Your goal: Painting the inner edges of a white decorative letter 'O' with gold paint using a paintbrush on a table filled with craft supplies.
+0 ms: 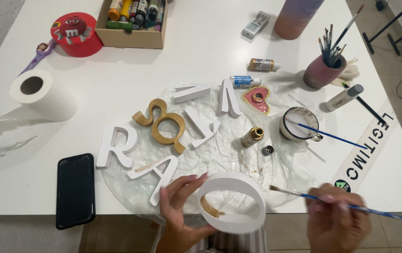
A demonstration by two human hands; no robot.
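From the head camera, the left hand (178,213) is gripping a white ring-shaped letter (232,201) upright over the table's (210,42) near edge, fingers curled round its rim, a gold smear showing inside. The right hand (334,220) is pinching a blue-handled paintbrush (350,206), bristles sitting just beside the ring

Bright, even light — soft shadows

Table's pretty cluttered: a black phone (75,189) sits at the near left edge, a paper towel roll (43,93) further up, a red round tin (76,34) beside a cardboard box of paint bottles (133,22). White letters (116,147) and a gold ampersand (161,124) lie on plastic sheeting (276,168), with a cup of brushes (323,70) off right
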